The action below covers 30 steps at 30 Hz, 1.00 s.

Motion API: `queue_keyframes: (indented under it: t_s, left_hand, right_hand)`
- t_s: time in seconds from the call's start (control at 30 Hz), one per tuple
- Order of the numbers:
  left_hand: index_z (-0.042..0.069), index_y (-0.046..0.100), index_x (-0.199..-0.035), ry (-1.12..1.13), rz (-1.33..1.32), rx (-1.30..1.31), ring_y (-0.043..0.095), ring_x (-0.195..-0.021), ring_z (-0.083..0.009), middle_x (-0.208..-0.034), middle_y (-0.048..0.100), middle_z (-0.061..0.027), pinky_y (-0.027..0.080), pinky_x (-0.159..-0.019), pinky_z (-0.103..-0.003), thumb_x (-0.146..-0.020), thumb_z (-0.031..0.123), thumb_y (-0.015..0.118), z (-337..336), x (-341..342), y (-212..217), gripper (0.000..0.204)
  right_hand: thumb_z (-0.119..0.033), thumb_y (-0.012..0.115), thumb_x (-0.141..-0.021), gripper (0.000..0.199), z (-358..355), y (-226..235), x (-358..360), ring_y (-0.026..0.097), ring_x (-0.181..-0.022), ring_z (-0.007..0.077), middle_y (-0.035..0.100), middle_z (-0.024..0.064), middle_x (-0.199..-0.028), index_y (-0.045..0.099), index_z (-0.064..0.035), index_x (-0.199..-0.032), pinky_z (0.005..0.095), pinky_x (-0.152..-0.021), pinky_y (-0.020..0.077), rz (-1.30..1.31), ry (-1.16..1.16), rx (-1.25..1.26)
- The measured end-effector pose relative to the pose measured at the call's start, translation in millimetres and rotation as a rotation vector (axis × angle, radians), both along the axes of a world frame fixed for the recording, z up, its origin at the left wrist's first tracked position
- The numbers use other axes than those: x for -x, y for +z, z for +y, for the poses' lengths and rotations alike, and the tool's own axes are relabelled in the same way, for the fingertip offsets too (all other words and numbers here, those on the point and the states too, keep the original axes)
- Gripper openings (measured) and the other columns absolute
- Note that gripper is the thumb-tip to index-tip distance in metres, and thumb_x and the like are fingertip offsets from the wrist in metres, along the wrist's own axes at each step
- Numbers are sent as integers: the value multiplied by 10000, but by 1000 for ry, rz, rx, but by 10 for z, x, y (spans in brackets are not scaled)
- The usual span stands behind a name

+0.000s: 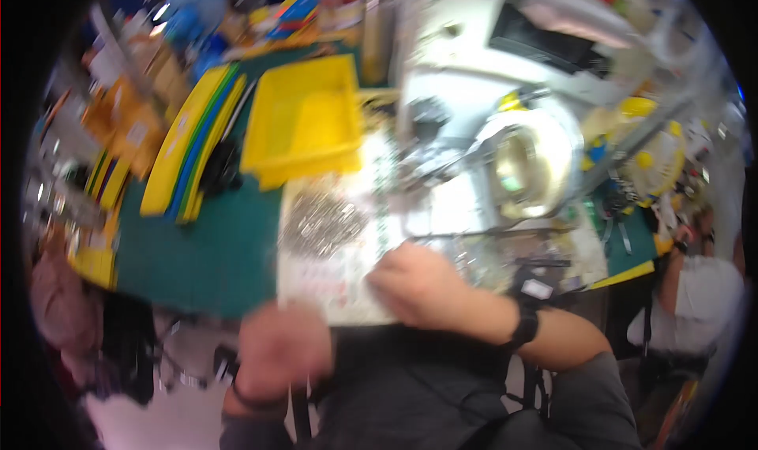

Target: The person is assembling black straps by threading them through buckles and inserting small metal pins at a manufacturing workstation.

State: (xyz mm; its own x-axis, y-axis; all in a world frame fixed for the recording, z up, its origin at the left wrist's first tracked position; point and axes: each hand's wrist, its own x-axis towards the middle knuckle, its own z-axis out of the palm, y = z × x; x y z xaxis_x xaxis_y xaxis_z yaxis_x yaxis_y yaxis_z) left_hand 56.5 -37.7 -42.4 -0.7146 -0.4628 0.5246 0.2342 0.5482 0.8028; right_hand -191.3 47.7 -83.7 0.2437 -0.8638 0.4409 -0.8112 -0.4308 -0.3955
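Observation:
My left hand (286, 346) is at the near edge of the table, just off the white sheet, and motion smears its fingers. Over the right part of the sheet (304, 280), my right hand (422, 286) has its fingers curled in; whatever they may hold is hidden. Beyond both hands lies a loose pile of small, shiny, silver metal parts (322, 223), too blurred to tell their kind. To the right of my right hand are some clear plastic bags (478, 259).
Behind the pile stands a yellow plastic bin (304, 122). Yellow, green and blue strips (193, 142) stand to its left on the green table mat (201, 253). A bright ring-shaped lamp (564, 162) is at the right. Another person (687, 292) sits at the far right.

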Motion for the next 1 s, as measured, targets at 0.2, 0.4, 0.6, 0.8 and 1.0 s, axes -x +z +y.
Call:
queue_keyframes:
  t_s: [0.2, 0.4, 0.6, 0.8, 1.0]
  left_hand:
    - [79, 535, -659, -1635, 462, -128, 588, -738, -370, -762, 578, -129, 486, -660, -496, -936, 166, 580, 567, 369, 592, 294]
    - [68, 576, -805, -1757, 467, 73, 600, -829, -380, -923, 567, -161, 503, -716, -490, -950, 270, 559, 736, 820, 732, 249]
    - [57, 617, -951, -1764, 480, 176, 612, -919, -390, -1083, 556, -194, 519, -773, -484, -964, 374, 538, 840, 1195, 722, 327]
    - [46, 658, -1097, -1680, 387, 246, 623, -1010, -400, -1244, 545, -226, 535, -830, -478, -978, 478, 517, 913, 1313, 787, 469]
    - [68, 686, -1257, -1238, 168, 115, 611, -1142, -381, -1404, 548, -171, 539, -915, -483, -979, 539, 542, 744, 670, 523, 565]
  right_hand:
    - [-152, 673, -824, 138, 34, -223, -23, 561, -831, 332, 551, 121, -865, 613, -53, -900, 442, -719, 464, -80, 19, -6]
    - [-159, 667, -835, 124, 62, -158, -88, 536, -848, 313, 532, 106, -871, 594, -60, -850, 421, -733, 442, -62, 8, 53]
    - [-175, 666, -819, 143, 30, -113, -108, 547, -885, 315, 554, 114, -888, 601, -50, -803, 423, -774, 460, -82, -14, 42]
    - [-147, 661, -792, 124, 33, -173, -204, 565, -843, 341, 560, 134, -850, 600, -45, -759, 452, -743, 469, -139, 4, 79]
    - [-115, 678, -775, 104, 67, -188, -38, 575, -797, 350, 558, 135, -816, 607, -56, -822, 460, -671, 472, -53, -4, 33]
